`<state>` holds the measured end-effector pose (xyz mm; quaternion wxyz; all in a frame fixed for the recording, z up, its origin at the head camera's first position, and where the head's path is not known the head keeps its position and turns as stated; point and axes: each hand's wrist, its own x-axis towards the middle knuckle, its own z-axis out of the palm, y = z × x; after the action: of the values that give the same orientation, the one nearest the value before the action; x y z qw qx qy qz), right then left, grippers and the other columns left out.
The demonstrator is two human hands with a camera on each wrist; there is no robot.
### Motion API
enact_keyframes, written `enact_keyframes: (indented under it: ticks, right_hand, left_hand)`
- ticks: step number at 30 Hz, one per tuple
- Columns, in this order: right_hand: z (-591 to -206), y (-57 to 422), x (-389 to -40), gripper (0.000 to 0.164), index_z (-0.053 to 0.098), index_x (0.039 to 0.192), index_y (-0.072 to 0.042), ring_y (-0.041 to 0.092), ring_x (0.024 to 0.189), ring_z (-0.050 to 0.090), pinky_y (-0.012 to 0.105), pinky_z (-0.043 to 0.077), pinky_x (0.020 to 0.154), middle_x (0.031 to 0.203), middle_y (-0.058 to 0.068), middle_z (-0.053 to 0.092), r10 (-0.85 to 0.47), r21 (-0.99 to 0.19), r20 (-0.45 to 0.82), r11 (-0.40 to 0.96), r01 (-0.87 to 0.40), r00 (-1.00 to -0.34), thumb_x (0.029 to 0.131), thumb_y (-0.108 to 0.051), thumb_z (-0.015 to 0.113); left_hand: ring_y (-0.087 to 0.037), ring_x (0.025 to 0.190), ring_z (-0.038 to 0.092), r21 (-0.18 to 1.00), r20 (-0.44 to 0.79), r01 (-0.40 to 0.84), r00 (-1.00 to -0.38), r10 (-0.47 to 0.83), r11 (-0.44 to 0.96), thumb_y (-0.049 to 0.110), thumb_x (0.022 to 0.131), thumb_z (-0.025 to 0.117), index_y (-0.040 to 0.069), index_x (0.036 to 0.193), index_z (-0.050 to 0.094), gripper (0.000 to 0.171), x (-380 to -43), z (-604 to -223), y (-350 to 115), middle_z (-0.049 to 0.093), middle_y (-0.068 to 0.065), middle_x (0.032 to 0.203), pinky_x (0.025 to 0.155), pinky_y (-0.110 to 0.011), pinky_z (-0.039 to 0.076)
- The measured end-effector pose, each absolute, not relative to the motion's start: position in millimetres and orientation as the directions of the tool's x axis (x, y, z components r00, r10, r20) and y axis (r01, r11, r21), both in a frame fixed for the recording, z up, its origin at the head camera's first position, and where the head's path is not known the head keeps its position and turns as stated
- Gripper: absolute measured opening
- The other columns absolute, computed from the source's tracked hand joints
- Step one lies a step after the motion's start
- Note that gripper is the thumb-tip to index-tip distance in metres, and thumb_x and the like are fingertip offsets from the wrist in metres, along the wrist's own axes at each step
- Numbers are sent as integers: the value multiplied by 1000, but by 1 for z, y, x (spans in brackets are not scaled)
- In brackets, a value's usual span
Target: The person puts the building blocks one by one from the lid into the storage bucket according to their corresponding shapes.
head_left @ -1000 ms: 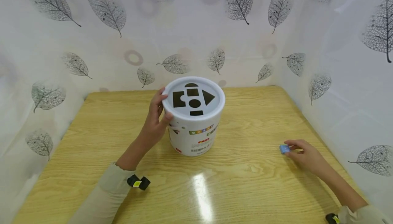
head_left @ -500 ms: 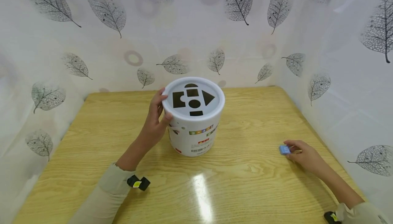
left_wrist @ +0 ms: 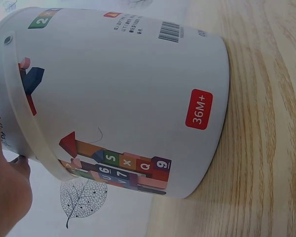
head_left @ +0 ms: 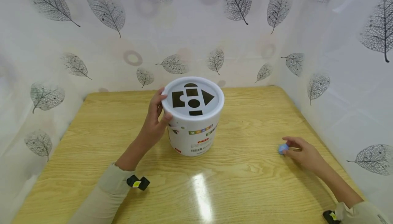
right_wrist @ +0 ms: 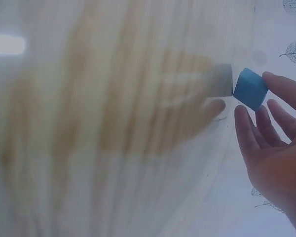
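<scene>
A white bucket (head_left: 202, 133) stands upright near the middle of the table. Its pale lid (head_left: 215, 109) has several dark cut-out shapes, among them a triangle, a circle and squares. My left hand (head_left: 156, 121) grips the bucket at its left rim, thumb in front and fingers behind. In the left wrist view, the bucket's side (left_wrist: 133, 89) shows printed blocks, a red 36M+ label and a white handle. Off to the right, my right hand (head_left: 307, 154) pinches a small blue block (head_left: 283, 149) between thumb and fingers. The right wrist view shows the blue block (right_wrist: 250, 90) tilted, one corner close to the tabletop.
The wood-grain table (head_left: 245, 183) is glossy, with a bright reflection at its front. Pale curtains (head_left: 190, 23) printed with leaves enclose the back and both sides. The table's right edge runs close beside the right forearm.
The blue block has turned within my right hand's fingers, from lying flat to tilted. My right hand has shifted slightly. My left hand and the bucket stay put.
</scene>
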<state>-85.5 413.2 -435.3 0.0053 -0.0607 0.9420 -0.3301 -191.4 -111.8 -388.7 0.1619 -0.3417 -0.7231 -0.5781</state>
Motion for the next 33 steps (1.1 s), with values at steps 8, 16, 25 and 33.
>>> enact_keyframes:
  ticks: [8,16,25,33]
  right_hand:
    - [-435,411,-85,39,61,131,3,-19,99,45,14,54,77,127,24,59,-136,-609,48,781,-137,-989,96,-13,69]
    - [-434,409,-84,45,58,133,4,6,99,59,16,52,73,120,21,59,-92,-555,17,828,-86,-996,97,-21,70]
    - [-433,406,-85,46,59,131,5,22,105,66,23,58,77,123,25,63,-56,-572,-18,819,-36,-998,96,-23,71]
    - [-433,405,-85,42,59,133,4,0,102,59,13,53,75,123,26,62,-94,-593,24,800,-90,-995,97,-14,68]
  left_hand:
    - [-26,154,20,728,626,678,-718,304,102,67,96,45,9,149,26,81,-191,-389,-111,10,-11,168,123,-56,21]
    - [-26,154,20,727,627,679,-718,304,103,67,96,45,9,149,27,81,-192,-388,-112,10,-10,168,124,-51,22]
    - [-24,155,18,737,615,668,-726,307,103,66,96,45,11,150,26,80,-190,-389,-113,10,-6,168,124,-54,21]
    - [-25,154,19,741,612,663,-732,299,107,68,95,45,10,150,26,82,-191,-390,-113,10,-3,168,125,-53,19]
